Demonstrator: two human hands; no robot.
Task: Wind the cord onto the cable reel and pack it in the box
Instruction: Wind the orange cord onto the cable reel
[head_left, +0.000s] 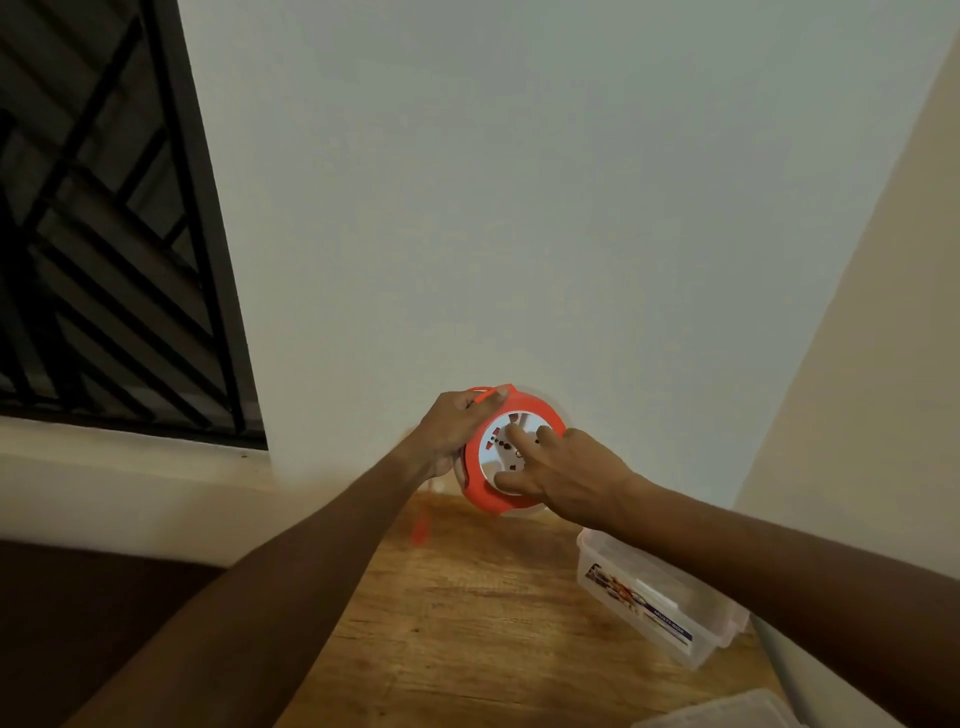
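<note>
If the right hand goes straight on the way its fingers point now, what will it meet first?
The right hand already touches the white socket face of the orange round plastic cable reel. Beyond that, probably the left hand gripping the reel's rim; depth is unclear.

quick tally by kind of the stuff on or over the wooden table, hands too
hands: 2, left hand and right hand, both on the reel
reel: 1, orange, held above the table
cord: 1, orange, blurred, hanging below the reel
box: 1, clear plastic
lid: 1, clear, at the bottom edge
total: 6
</note>
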